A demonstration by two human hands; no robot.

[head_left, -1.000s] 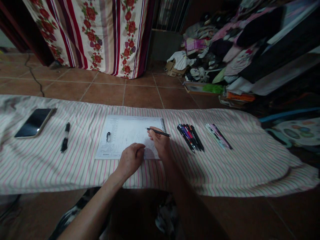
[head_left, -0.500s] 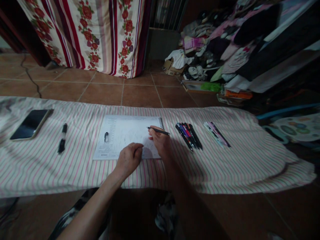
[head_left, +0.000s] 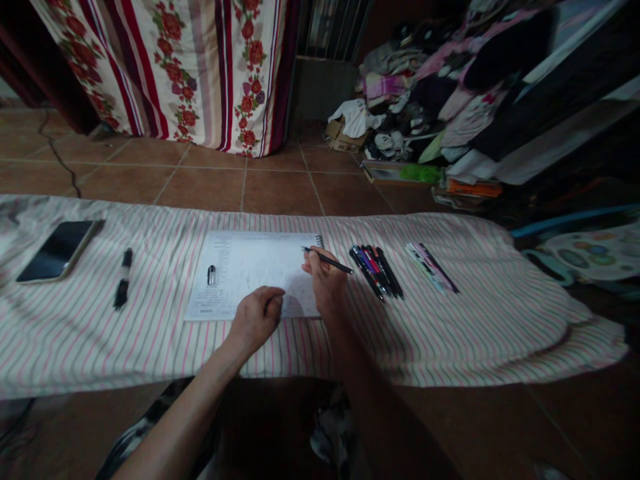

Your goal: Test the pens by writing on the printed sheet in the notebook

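Observation:
A spiral-bound notebook [head_left: 260, 260] lies on the striped cloth, its wire coil on the right side. My right hand [head_left: 329, 285] pinches a black pen [head_left: 336, 263] over the notebook's right part. The pen slants, one end pointing left over the page; whether it touches the paper I cannot tell. On the lower edge of the page rests my left hand [head_left: 256, 313], fingers curled in, with nothing visible in them. A small clear and black object, like a pen cap [head_left: 211, 275], sits on the page's left side.
Right of the notebook lie a bunch of pens [head_left: 376, 272] and several pale and dark pens [head_left: 433, 268]. On the left are a black marker-like pen [head_left: 123, 280] and a phone [head_left: 59, 251]. A striped cloth [head_left: 490, 320] covers the surface. Clothes [head_left: 390, 87] are heaped beyond.
My right hand has shifted a little to the right with the pen, away from the page's middle. The left hand stays in place on the notebook.

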